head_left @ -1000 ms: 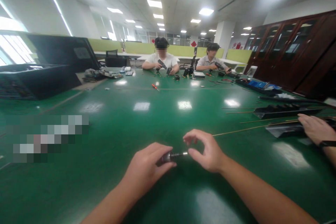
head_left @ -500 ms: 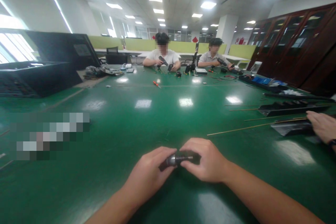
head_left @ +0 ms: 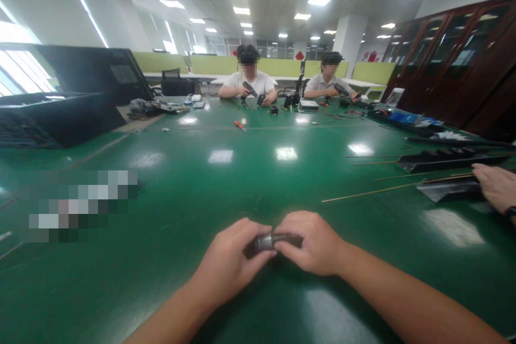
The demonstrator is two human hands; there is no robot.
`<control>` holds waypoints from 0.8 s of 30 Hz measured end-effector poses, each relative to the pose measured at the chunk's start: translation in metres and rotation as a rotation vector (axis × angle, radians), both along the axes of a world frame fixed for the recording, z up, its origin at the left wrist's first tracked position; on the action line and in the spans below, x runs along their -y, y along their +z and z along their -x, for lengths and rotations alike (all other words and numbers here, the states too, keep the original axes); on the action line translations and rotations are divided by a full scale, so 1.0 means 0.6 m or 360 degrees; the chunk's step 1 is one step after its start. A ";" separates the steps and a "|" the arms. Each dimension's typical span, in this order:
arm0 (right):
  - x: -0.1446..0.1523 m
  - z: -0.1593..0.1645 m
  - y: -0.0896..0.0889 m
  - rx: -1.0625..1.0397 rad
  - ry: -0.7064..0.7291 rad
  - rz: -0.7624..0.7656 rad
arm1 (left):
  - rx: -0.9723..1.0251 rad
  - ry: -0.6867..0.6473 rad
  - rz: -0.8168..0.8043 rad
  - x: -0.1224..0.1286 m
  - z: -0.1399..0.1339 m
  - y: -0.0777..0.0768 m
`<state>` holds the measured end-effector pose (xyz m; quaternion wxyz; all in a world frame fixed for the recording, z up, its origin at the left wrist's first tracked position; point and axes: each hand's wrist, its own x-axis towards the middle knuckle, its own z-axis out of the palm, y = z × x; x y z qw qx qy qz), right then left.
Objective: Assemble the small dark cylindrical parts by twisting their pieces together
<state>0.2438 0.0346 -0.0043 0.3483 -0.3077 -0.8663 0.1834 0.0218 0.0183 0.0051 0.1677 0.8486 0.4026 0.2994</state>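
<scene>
Over the front of the green table, a short dark cylindrical piece with a silver collar (head_left: 264, 242) lies level between my two hands. My left hand (head_left: 231, 255) is closed around its left end, thumb and fingers on either side of the collar. The thumb and fingers of my right hand (head_left: 312, 242) are closed on its narrower, dark, ridged-looking right end. My fingers cover both ends, so its exact kind cannot be made out. Fingertips of the two hands almost meet at the collar.
At the right, another person's hand (head_left: 497, 185) rests by a dark metal channel (head_left: 447, 189) with thin brass-coloured rods (head_left: 363, 194). An orange screwdriver (head_left: 239, 125) lies mid-table. Two people across hold power drills. A large black case (head_left: 56, 118) stands left.
My right hand's fingers have closed in around the piece's right end, where a thin tip showed before. My hands are slightly closer together. The view has shifted slightly.
</scene>
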 end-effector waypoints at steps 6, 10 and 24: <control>0.003 0.000 0.001 0.0116 -0.0024 -0.0036 | 0.0054 -0.0020 -0.0129 -0.002 0.001 -0.005; 0.002 -0.001 0.004 0.0112 -0.0044 -0.0037 | 0.0076 -0.0001 -0.0121 -0.001 0.003 -0.007; 0.002 -0.003 0.009 0.0049 -0.0086 0.0008 | 0.0125 0.0026 -0.0154 -0.007 0.010 -0.004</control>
